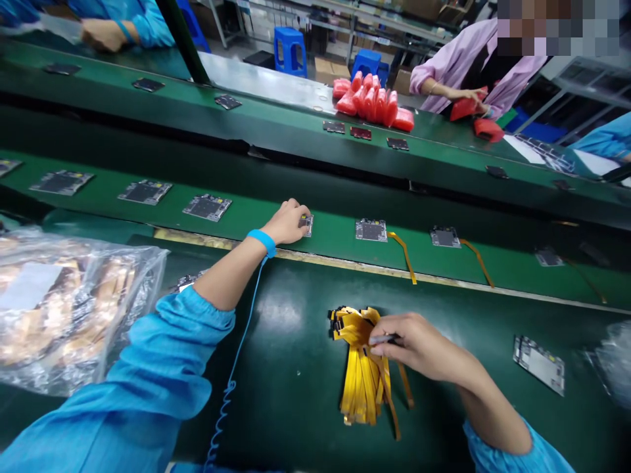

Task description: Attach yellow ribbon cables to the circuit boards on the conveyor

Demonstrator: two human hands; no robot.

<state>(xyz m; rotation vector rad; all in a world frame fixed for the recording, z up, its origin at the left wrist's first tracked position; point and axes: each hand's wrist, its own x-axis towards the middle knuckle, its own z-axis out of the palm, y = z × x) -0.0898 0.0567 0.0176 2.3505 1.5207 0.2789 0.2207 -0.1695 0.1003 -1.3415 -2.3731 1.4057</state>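
My left hand [290, 222], with a blue wrist strap [262, 243] at its wrist, reaches onto the green belt. Its fingers are closed on a circuit board [309, 226], mostly hidden by the hand. On the bench nearer to me lies a bunch of yellow flex cables [362, 381]. Over the upper part of that bunch is my right hand [411, 345], thumb and fingers pinching a slim grey tool whose kind I cannot make out. To the right on the belt, one board [371, 230] has an orange flex cable [405, 256] extending from it.
A clear bag of copper-coloured parts [49, 309] occupies the left side. A loose board [539, 363] lies at the right. Several boards, including one board [207, 207], line the belt. Across it, a person in pink [486, 72] handles red packets beside a red pile [369, 102].
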